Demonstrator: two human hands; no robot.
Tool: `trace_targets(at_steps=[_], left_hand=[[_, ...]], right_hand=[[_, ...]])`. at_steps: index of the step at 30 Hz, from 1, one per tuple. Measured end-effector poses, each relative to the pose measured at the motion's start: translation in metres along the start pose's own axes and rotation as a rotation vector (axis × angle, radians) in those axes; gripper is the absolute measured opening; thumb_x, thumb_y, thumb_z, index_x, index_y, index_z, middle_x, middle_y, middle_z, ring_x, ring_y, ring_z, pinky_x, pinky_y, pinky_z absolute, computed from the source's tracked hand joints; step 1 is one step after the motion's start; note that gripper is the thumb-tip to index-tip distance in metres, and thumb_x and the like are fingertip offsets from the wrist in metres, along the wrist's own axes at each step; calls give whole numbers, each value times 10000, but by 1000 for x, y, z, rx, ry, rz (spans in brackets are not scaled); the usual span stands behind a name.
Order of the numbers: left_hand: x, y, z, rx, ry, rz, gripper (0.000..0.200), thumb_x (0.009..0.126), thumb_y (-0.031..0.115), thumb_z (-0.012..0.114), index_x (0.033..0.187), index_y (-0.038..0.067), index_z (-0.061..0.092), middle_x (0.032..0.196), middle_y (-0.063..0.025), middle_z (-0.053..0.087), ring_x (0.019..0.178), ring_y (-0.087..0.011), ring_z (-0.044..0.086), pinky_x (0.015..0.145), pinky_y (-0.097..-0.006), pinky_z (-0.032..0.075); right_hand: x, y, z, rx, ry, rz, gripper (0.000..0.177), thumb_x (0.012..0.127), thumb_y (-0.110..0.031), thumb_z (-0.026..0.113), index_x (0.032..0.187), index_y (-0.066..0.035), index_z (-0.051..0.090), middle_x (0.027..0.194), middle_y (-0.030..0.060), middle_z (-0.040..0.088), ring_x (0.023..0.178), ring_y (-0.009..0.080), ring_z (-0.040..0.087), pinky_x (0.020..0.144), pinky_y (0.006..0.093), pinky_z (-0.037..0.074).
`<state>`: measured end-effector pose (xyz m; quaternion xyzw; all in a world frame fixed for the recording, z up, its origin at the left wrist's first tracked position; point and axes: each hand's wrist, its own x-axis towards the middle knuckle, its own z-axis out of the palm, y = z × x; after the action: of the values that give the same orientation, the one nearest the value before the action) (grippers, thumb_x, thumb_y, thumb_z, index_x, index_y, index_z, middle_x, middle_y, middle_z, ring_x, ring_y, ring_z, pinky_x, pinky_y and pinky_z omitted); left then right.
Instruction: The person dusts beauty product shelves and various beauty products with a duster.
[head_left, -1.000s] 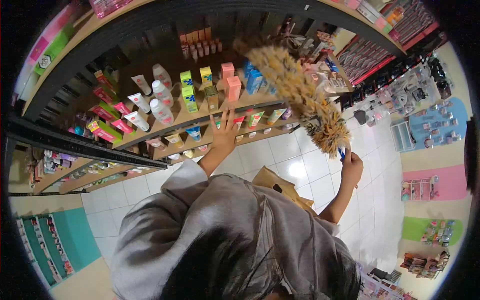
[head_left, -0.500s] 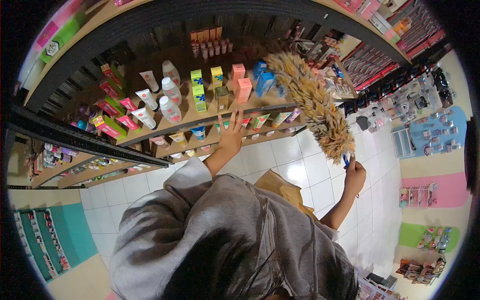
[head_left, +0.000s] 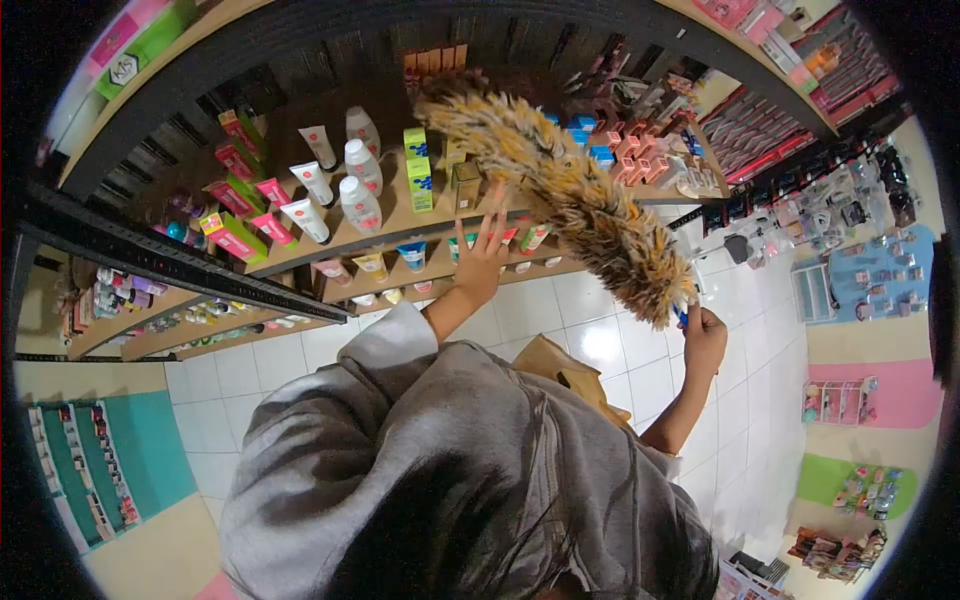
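A brown and tan feather duster [head_left: 590, 205] stretches over the shelf, its blue handle gripped in my right hand [head_left: 705, 342]. The duster's far end lies over the goods behind the small boxes and hides part of them. My left hand [head_left: 480, 266] has its fingers spread at the shelf's front edge, fingertips close below a dark gold box [head_left: 465, 187]. Left of that box stand a tall green box [head_left: 418, 185] and white bottles [head_left: 360, 205]. Pink boxes [head_left: 640, 160] sit right of the duster.
White tubes [head_left: 306, 220] and pink-green boxes [head_left: 233, 237] line the shelf's left part. A lower shelf holds more tubes, among them a blue one [head_left: 412, 256]. A black upright [head_left: 180, 267] divides the shelving. Packaged goods [head_left: 850, 200] hang at the right. White tiles [head_left: 600, 345] cover the floor.
The duster has swung left across the shelf and now covers where the peach boxes showed. My left hand has shifted slightly right in view, still at the edge.
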<state>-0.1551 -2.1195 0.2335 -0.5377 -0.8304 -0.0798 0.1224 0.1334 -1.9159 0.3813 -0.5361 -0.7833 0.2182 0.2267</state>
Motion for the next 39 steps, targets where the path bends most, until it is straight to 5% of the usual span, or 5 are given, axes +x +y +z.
trace_targets(at_steps=[5, 13, 21, 28, 39], left_hand=[[2, 4, -11, 97, -104, -27, 298, 786, 244, 586, 1041, 93, 611, 1505, -139, 224, 1409, -332, 150, 1034, -716, 117], [-1, 2, -5, -88, -29, -16, 396, 688, 240, 666, 1058, 109, 610, 1411, -222, 333, 1360, -404, 229, 1057, -688, 69], [22, 47, -3, -326, 114, -188, 535, 709, 164, 607, 1220, 53, 495, 1468, -299, 170, 1375, -481, 107, 1029, -703, 23], [77, 142, 33, -554, 117, 260, 538, 709, 106, 597, 1229, 35, 477, 1468, -304, 158, 1374, -490, 103, 1036, -690, 85], [220, 335, 104, -663, 84, 355, 641, 706, 147, 666, 1294, 72, 423, 1407, -300, 242, 1331, -471, 204, 1065, -606, 144]], right_hand=[[-3, -2, 5, 224, -57, -27, 412, 926, -269, 544, 653, 31, 616, 498, 76, 509, 467, 101, 450, 470, 302, 346], [-3, -2, -11, -88, -44, 61, 486, 880, -453, 575, 627, -47, 661, 496, 85, 548, 437, 193, 484, 481, 317, 386], [8, 63, -41, 48, 120, 279, 509, 888, -479, 542, 628, -57, 658, 466, 68, 513, 437, 184, 463, 482, 325, 372], [7, 139, -103, -67, 188, 427, 505, 884, -488, 535, 631, -73, 671, 474, 64, 527, 443, 192, 493, 480, 333, 379], [-15, 291, -188, -108, 377, 727, 501, 884, -491, 527, 668, -67, 685, 555, 85, 601, 526, 246, 571, 547, 354, 436]])
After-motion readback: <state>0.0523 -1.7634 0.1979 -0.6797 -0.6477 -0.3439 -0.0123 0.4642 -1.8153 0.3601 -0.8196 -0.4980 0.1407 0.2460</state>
